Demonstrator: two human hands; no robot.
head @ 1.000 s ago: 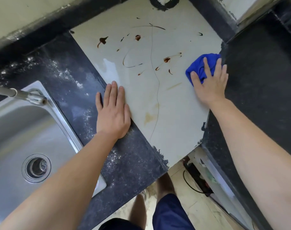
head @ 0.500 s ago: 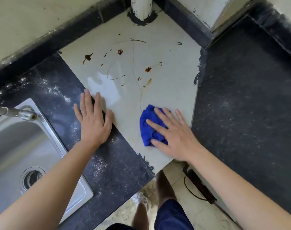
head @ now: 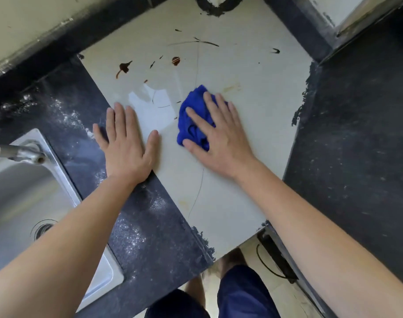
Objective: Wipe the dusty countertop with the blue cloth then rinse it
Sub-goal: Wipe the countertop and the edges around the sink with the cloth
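The right grip (head: 221, 143) presses straight fingers on the bunched blue cloth (head: 193, 111), in the middle of the pale surface (head: 253, 88). The left grip (head: 127, 152) lies flat, fingers straight, beside it; brown stains (head: 124, 66) lie beyond, with the sink (head: 16, 191) and tap (head: 19, 153) at left.

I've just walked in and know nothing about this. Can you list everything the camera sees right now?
blue cloth: one, bright blue, bunched on the pale panel under the right hand
pale panel: one, cream, centre of the counter, with a thin crack
brown stains: several, dark brown, far part of the panel
dark countertop: two sections, black speckled, left and right of the panel
white dust: patches, white, on the left dark section
sink: one, steel, far left
tap: one, steel, over the sink
cable: one, black, on the floor below
shorts: navy, bottom centre
left hand: flat, across the edge between dark countertop and panel
right hand: flat, pressing on the cloth
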